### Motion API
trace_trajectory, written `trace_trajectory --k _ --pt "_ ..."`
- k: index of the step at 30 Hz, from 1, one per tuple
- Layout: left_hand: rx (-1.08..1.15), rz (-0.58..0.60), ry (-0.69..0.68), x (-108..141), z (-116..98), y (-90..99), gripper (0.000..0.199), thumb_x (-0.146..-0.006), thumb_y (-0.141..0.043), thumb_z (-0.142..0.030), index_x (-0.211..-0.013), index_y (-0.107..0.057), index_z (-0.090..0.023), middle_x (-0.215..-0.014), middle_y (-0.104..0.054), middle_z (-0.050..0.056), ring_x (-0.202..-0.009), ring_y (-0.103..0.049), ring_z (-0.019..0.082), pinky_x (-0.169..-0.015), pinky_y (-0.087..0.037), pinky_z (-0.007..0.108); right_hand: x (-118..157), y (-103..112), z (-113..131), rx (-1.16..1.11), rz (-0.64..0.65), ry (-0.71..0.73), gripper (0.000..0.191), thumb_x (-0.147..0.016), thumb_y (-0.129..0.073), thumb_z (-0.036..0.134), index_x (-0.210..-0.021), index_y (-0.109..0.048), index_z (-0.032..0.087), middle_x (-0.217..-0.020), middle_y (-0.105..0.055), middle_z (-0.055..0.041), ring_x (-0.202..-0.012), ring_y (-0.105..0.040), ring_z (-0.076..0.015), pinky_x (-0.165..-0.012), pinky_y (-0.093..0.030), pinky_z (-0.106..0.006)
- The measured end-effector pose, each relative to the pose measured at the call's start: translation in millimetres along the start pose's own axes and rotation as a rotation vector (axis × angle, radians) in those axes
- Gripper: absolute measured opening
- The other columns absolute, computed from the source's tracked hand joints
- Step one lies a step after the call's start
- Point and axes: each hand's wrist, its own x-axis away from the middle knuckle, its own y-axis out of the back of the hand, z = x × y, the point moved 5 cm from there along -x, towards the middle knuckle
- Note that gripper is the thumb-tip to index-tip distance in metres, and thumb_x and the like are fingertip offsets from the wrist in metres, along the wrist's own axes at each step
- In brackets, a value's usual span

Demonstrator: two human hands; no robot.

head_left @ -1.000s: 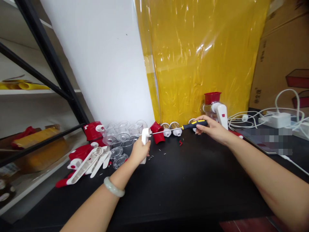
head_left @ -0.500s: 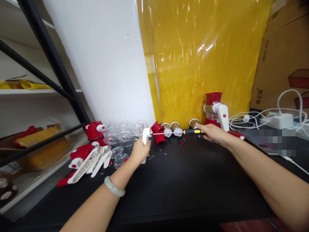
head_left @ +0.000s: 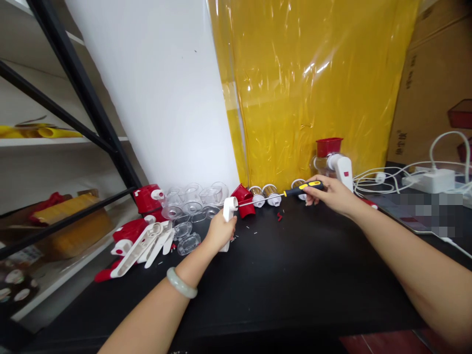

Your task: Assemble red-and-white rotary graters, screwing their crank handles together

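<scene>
My left hand [head_left: 220,229] is closed around a white plastic crank handle [head_left: 229,208], its round end sticking up above my fingers. In my right hand [head_left: 328,193] is a black and yellow screwdriver [head_left: 303,188], gripped by its handle and tilted slightly down to the left. The screwdriver's tip meets the round end of the white part; whether it sits in a screw I cannot tell. Behind the shaft stand grater drums [head_left: 272,193] with white ends and a red plastic piece [head_left: 245,201]. A small red clip [head_left: 279,216] lies on the table below the shaft.
Clear plastic housings [head_left: 191,199] cluster at the left back, beside red bases [head_left: 147,199] and white handles [head_left: 138,250]. An assembled red-and-white rotary grater [head_left: 329,147] stands at the back right, near white cables [head_left: 398,172] and a tablet [head_left: 401,211]. Small pins are scattered on the black table [head_left: 283,285].
The screwdriver's handle has tilted up and my right hand has risen slightly with it. The view has shifted a little, moving everything slightly right. My left hand keeps its hold.
</scene>
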Motion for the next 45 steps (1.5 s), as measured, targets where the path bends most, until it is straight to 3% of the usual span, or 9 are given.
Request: trace_trajectory --k 5,10,15,19,24,27,31,33,45 --pt "-0.033 -0.017 -0.011 1.1 0.2 1.4 0.018 -0.081 -0.055 -0.020 -0.099 -0.054 -0.018 -0.050 -0.051 -0.006 -0.038 -0.052 0.014 -0.038 -0.044 0.023 4.7 -4.4 2.9 0.131 0.032 -0.097 0.044 -0.078 -0.062 0.061 -0.067 -0.047 0.021 -0.043 -0.057 0.0028 -0.033 -0.051 -0.0107 -0.039 -0.037 -0.022" --pt "-0.085 -0.032 -0.037 0.1 0.6 2.3 0.025 -0.082 -0.055 -0.024 -0.106 -0.053 -0.018 -0.052 -0.052 -0.006 -0.039 -0.053 0.014 -0.040 -0.044 0.023 3.7 -2.4 -2.9 0.309 -0.047 -0.194 0.052 -0.082 -0.053 0.065 -0.056 -0.050 0.020 -0.033 -0.043 0.0041 -0.026 -0.039 -0.0092 -0.033 -0.029 -0.023" --pt "-0.207 -0.115 -0.075 0.2 -5.5 8.8 0.022 -0.084 -0.055 -0.029 -0.103 -0.055 -0.017 -0.058 -0.058 -0.003 -0.043 -0.058 0.016 -0.047 -0.046 0.025 3.3 -7.5 -17.6 0.155 -0.005 -0.416 0.053 -0.081 -0.053 0.063 -0.050 -0.049 0.020 -0.029 -0.035 0.0034 -0.024 -0.028 -0.0076 -0.031 -0.020 -0.024" --pt "-0.340 -0.198 -0.179 5.0 -16.9 14.1 0.020 -0.084 -0.054 -0.030 -0.100 -0.057 -0.018 -0.067 -0.065 0.003 -0.062 -0.067 0.022 -0.059 -0.048 0.027 4.5 -10.7 -26.7 0.009 0.043 -0.537 0.051 -0.086 -0.046 0.058 -0.051 -0.043 0.022 -0.028 -0.027 0.0065 -0.024 -0.019 -0.0056 -0.030 -0.014 -0.021" --pt "-0.519 -0.337 -0.279 11.6 -29.0 20.1 0.018 -0.088 -0.050 -0.032 -0.099 -0.055 -0.018 -0.075 -0.067 0.008 -0.073 -0.068 0.025 -0.065 -0.047 0.029 8.8 -22.5 -39.3 -0.078 0.177 -0.673 0.052 -0.091 -0.034 0.056 -0.051 -0.038 0.022 -0.029 -0.023 0.0074 -0.024 -0.015 -0.0047 -0.029 -0.010 -0.019" --pt "-0.483 -0.310 -0.263 9.2 -27.6 19.6 0.019 -0.088 -0.050 -0.031 -0.100 -0.055 -0.018 -0.074 -0.067 0.007 -0.070 -0.068 0.024 -0.063 -0.047 0.028 4.8 -18.7 -38.5 -0.080 0.124 -0.590 0.053 -0.090 -0.039 0.056 -0.051 -0.042 0.021 -0.030 -0.027 0.0063 -0.025 -0.019 -0.0050 -0.030 -0.013 -0.020" --pt "-0.443 -0.237 -0.228 3.4 -23.5 18.8 0.021 -0.087 -0.051 -0.032 -0.100 -0.057 -0.017 -0.071 -0.068 0.006 -0.064 -0.068 0.022 -0.062 -0.048 0.027 -6.7 9.4 -28.8 -0.027 -0.089 -0.303 0.047 -0.085 -0.053 0.056 -0.054 -0.048 0.020 -0.034 -0.039 0.0038 -0.029 -0.032 -0.0075 -0.034 -0.025 -0.023" --pt "-0.444 -0.229 -0.220 1.7 -21.9 19.7 0.021 -0.087 -0.051 -0.032 -0.100 -0.057 -0.017 -0.070 -0.068 0.005 -0.063 -0.068 0.022 -0.063 -0.049 0.028 -9.7 20.8 -27.3 0.008 -0.132 -0.225 0.046 -0.084 -0.054 0.055 -0.054 -0.046 0.021 -0.036 -0.042 0.0030 -0.031 -0.035 -0.0087 -0.036 -0.028 -0.025" --pt "-0.475 -0.069 -0.269 5.0 -16.0 0.6 0.023 -0.082 -0.058 -0.029 -0.102 -0.058 -0.018 -0.082 -0.070 0.006 -0.076 -0.069 0.022 -0.069 -0.050 0.028 -6.4 20.7 -30.3 0.374 -0.085 -0.247 0.050 -0.083 -0.054 0.056 -0.047 -0.047 0.022 -0.037 -0.048 0.0008 -0.034 -0.045 -0.0116 -0.045 -0.036 -0.028"
